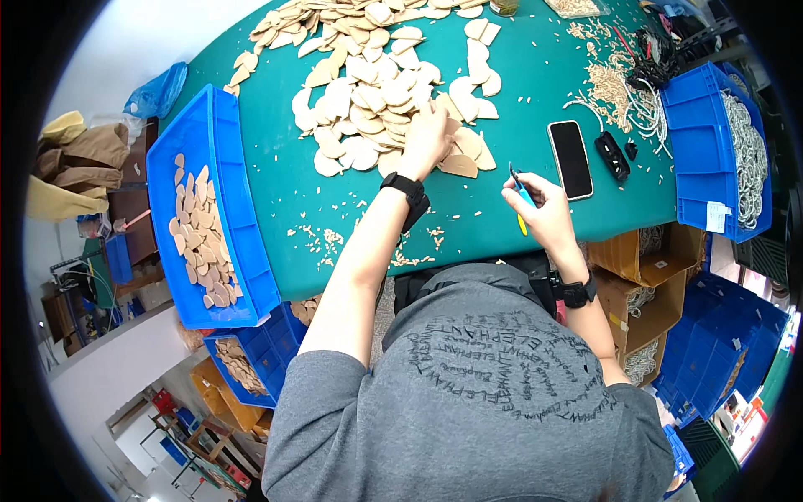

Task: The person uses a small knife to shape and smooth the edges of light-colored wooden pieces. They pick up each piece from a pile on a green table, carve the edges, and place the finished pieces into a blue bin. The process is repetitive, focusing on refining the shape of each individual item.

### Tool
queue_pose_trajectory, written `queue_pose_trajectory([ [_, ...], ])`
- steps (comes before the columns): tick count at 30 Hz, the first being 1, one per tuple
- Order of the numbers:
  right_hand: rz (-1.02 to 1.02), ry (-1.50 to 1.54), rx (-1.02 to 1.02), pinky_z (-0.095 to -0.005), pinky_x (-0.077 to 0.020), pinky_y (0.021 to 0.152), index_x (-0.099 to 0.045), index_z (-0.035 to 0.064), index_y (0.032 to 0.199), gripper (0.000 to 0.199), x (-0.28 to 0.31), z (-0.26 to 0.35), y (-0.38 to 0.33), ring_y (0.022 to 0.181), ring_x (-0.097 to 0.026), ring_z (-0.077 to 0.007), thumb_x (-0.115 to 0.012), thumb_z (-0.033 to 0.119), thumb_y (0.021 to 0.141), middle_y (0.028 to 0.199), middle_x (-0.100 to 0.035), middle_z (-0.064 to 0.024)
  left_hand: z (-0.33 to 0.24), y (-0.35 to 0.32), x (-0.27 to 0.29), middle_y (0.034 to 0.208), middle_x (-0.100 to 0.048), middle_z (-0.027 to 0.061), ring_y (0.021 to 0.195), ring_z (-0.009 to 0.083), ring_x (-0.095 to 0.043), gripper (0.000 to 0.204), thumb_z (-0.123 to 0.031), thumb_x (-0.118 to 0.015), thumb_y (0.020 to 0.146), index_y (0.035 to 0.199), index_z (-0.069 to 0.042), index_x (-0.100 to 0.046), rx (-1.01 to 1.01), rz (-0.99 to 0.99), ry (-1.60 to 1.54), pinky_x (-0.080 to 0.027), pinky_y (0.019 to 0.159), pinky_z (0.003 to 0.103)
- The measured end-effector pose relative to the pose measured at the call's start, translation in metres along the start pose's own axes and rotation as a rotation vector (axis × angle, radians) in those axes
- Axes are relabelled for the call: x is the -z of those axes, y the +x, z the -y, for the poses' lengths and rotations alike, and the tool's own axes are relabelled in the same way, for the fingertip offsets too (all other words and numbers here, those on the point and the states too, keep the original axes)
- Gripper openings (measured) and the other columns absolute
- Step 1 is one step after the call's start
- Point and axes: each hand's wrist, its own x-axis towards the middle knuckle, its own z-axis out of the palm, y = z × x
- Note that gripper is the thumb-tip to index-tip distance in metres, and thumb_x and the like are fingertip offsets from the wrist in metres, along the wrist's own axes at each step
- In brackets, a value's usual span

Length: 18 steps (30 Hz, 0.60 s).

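A big heap of flat tan rounded pieces point(368, 100), many of them half-round, covers the middle and far part of the green table. My left hand point(430, 138) is at the heap's right side, its fingers bent down and closed on one of the tan pieces; the fingertips are partly hidden. Nearer to me and further right, my right hand point(545, 211) is closed around small cutting pliers point(525, 197) with blue and yellow handles. The dark jaws of the pliers point away from me, apart from the heap.
Left stands a blue bin point(242, 213) with similar tan pieces. A phone point(570, 159) and a small black case point(613, 156) lie right of my right hand. Small scraps point(615, 88) and cables litter the far right, beside another blue bin point(698, 151) holding whitish cord-like loops.
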Motion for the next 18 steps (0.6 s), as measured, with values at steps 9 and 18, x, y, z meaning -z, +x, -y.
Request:
queue_pose_trajectory([
  [9, 0.1, -0.082, 0.031, -0.0259, -0.0497, 0.068, -0.067, 0.0011, 0.097, 0.028, -0.016, 0.026, 0.01, 0.07, -0.063, -0.0115, -0.07, 0.023, 0.08, 0.08, -0.068, -0.0092, -0.051, -0.085, 0.095, 0.102, -0.067, 0.0107, 0.081, 0.0153, -0.067, 0.04, -0.02, -0.064, 0.09, 0.123, 0.001, -0.054, 0.412, 0.047, -1.328, -0.056, 0.064, 0.023],
  [18, 0.207, -0.122, 0.119, -0.0268, -0.0496, 0.068, -0.067, 0.0018, 0.1, 0.029, -0.036, 0.044, 0.013, 0.074, -0.063, -0.0132, -0.071, 0.024, 0.081, 0.084, -0.068, -0.0084, -0.065, -0.128, 0.117, 0.105, -0.067, 0.0082, 0.083, 0.0115, -0.065, 0.032, -0.015, -0.068, 0.088, 0.116, -0.001, -0.063, 0.361, -0.142, -1.196, -0.056, 0.062, 0.023],
])
